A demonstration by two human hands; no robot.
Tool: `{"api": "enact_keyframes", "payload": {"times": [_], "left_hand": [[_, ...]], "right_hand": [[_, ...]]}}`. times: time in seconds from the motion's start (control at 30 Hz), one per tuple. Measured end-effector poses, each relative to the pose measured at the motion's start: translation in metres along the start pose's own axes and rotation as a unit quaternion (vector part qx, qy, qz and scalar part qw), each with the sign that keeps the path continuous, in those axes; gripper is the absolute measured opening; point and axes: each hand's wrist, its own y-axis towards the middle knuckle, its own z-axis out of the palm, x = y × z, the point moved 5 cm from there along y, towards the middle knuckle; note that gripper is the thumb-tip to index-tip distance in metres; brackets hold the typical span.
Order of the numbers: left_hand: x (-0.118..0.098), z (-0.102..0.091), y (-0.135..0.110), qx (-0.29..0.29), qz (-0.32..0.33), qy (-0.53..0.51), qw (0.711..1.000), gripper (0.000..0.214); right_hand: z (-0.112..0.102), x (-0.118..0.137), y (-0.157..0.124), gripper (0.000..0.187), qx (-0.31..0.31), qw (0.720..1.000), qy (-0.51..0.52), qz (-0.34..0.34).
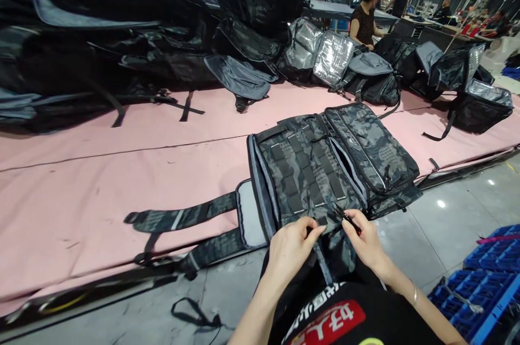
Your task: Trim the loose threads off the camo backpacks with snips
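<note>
A dark camouflage backpack (317,171) lies on the pink-covered table with its near edge hanging toward my body. Its straps (203,212) stretch out to the left, and rows of webbing cross the panel facing up. At the near edge, my left hand (290,247) pinches a piece of the backpack's fabric or webbing between thumb and fingers. My right hand (368,242) is closed around a small pair of thread snips (345,217), black-bladed with some red on the handle. The blades point up and left, close over the fabric; whether they touch it I cannot tell.
Dark bags (162,52) are heaped along the table's far side, several with silver linings (333,58). The pink table (101,182) ends at a near edge beside me. Blue plastic crates (479,291) stand on the floor at lower right. A person (365,20) works beyond the bags.
</note>
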Motion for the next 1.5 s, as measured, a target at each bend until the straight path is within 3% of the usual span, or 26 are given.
{"api": "enact_keyframes", "payload": {"times": [0.23, 0.57, 1.17, 1.27, 1.5], "left_hand": [[0.008, 0.009, -0.001, -0.048, -0.027, -0.039, 0.998, 0.027], [0.008, 0.011, -0.004, -0.096, -0.009, -0.052, 0.994, 0.028], [0.007, 0.009, -0.004, -0.111, 0.004, -0.038, 0.993, 0.028], [0.007, 0.009, -0.004, -0.114, 0.005, -0.040, 0.993, 0.028], [0.009, 0.008, -0.001, -0.112, -0.002, -0.073, 0.991, 0.029]], "right_hand": [[0.001, 0.017, -0.008, 0.025, 0.029, 0.999, -0.018, 0.012], [0.005, 0.026, -0.008, 0.021, 0.043, 0.998, -0.041, -0.010], [0.006, 0.036, -0.010, 0.018, 0.036, 0.993, -0.110, -0.023], [0.008, 0.033, -0.010, 0.018, 0.022, 0.995, -0.090, -0.026], [0.023, 0.009, -0.007, 0.021, -0.002, 0.997, 0.070, -0.017]]}}
